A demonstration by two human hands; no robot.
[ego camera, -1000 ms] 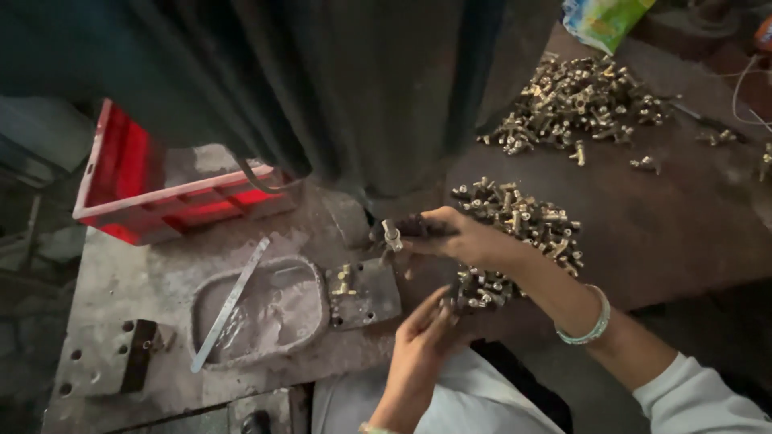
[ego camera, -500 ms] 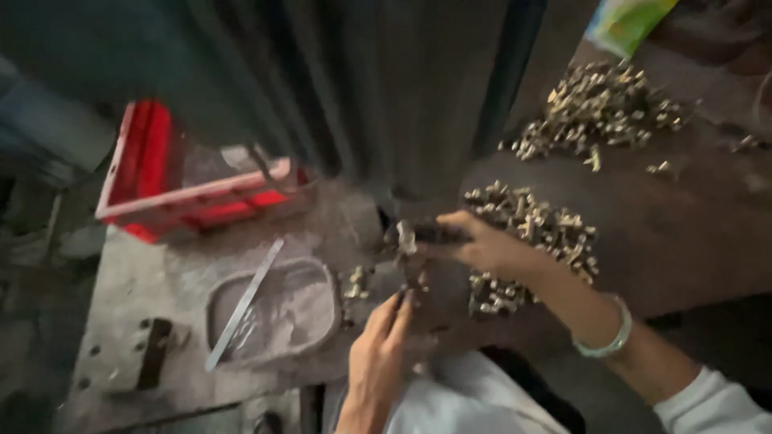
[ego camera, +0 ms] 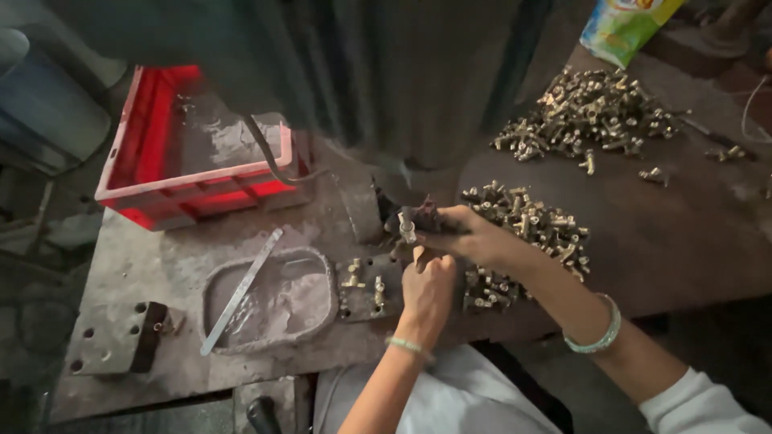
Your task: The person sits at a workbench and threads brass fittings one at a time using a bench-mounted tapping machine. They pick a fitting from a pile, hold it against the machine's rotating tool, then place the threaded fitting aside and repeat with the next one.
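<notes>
My right hand [ego camera: 470,233] grips a dark tool handle [ego camera: 418,219] with a small pale metal piece at its front end, just above a dark metal fixture block [ego camera: 363,286] that carries two small brass fittings [ego camera: 352,273]. My left hand [ego camera: 426,289] reaches up from below, fingers closed around something small right under the tool tip; what it pinches is hidden. A heap of brass fittings [ego camera: 527,221] lies beside my right wrist, and more fittings [ego camera: 486,289] sit under my right forearm.
A red plastic crate [ego camera: 197,153] stands at the back left. A shallow grey tray [ego camera: 269,297] with a flat metal strip [ego camera: 241,289] lies left of the fixture. A second brass pile [ego camera: 591,108] and a green-yellow packet [ego camera: 627,28] lie far right. A bolted metal plate [ego camera: 112,337] sits at the front left.
The view shifted slightly. My left hand rose from beside the fixture to meet the tool tip held by my right hand, which stayed in place.
</notes>
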